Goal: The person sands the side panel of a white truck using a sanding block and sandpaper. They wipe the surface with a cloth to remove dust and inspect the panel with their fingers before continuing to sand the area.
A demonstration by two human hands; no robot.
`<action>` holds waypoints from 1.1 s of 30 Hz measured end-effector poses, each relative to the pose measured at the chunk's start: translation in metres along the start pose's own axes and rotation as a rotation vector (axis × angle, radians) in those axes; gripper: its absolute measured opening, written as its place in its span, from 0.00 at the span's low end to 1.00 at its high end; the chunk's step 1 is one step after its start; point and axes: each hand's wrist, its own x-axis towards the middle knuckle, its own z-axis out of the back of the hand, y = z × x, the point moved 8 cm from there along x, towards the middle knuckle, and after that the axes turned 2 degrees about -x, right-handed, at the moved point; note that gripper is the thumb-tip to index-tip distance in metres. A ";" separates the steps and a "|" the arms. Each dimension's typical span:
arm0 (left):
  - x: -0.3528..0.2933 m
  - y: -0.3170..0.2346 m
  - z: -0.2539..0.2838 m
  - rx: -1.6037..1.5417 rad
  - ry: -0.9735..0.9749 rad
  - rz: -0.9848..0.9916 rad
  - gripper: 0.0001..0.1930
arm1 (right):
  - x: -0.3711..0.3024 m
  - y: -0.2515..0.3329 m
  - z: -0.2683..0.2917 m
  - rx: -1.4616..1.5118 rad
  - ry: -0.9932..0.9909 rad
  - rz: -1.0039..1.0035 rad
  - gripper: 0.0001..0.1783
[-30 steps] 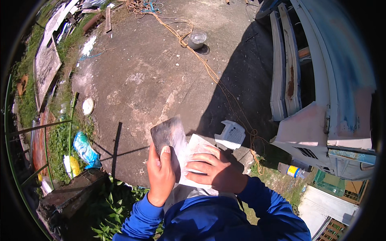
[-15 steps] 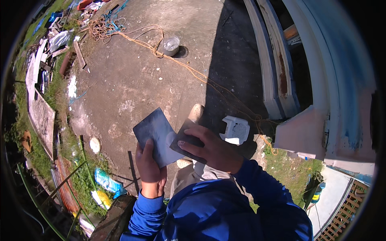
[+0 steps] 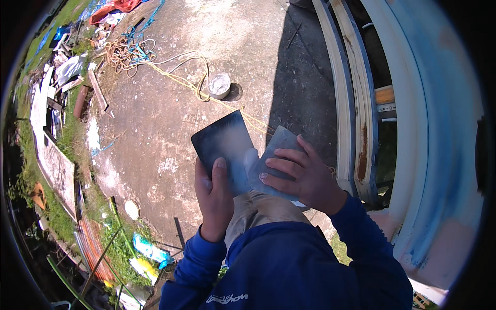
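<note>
My left hand (image 3: 214, 201) grips a dark, flat, rectangular plate (image 3: 219, 139) from below, thumb laid across its face. In my right hand (image 3: 315, 178) is a second flat grey plate (image 3: 279, 140), fingers spread over its upper face. The two plates meet or overlap at their inner edges, tilted toward each other. A pale lump of paste (image 3: 250, 159) shows where they come together, and a whitish smear covers part of the left plate. The undersides of both plates are hidden.
Ahead on the concrete stands a bucket (image 3: 219, 85) holding pale material, beside a tangled rope (image 3: 124, 56). Scrap boards (image 3: 58, 155) and debris line the left. A blue-and-white painted surface (image 3: 439, 129) and long beams (image 3: 361, 103) rise on the right.
Both hands and plates have shifted right and slightly up in the picture. The right plate has turned, its face now catching more light. The view has tilted, lowering the bucket in it.
</note>
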 end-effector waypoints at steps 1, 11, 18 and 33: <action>0.016 -0.004 -0.006 0.026 0.053 0.036 0.14 | 0.008 -0.016 0.011 -0.021 -0.011 -0.016 0.22; 0.169 -0.069 -0.120 0.120 0.172 -0.173 0.16 | 0.107 -0.116 0.052 0.093 -0.031 -0.049 0.17; 0.322 -0.123 -0.186 0.005 0.212 -0.145 0.15 | 0.194 -0.230 0.124 0.229 -0.257 -0.192 0.23; 0.447 -0.168 -0.276 -0.541 0.324 0.519 0.20 | 0.224 -0.453 0.091 1.598 -1.012 -0.943 0.26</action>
